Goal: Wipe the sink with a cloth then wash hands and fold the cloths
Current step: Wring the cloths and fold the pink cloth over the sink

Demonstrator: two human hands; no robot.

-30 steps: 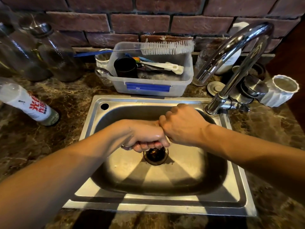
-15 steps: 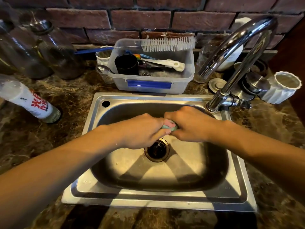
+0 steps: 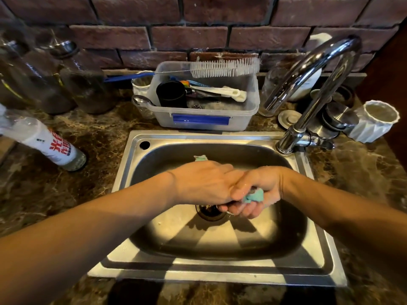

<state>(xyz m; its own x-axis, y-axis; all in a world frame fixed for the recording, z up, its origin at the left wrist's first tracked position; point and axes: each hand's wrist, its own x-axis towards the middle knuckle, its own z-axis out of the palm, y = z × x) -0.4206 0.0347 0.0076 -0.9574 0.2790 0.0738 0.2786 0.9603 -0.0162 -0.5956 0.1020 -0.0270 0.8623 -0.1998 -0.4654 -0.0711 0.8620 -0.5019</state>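
Both hands over sink (image 3: 308, 252) drain: left hand (image 3: 204, 183) & right hand (image 3: 257, 192) clenched tight round teal cloth (image 3: 254, 196), knuckles touching.

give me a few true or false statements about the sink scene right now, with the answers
1. Both hands, left hand and right hand, grip a teal cloth over the sink. True.
2. Water pours from the faucet. False: no stream shows.
3. A white bottle brush lies across the plastic tub. True.
4. The white bottle stands inside the basin. False: it is on the counter, left of the sink.
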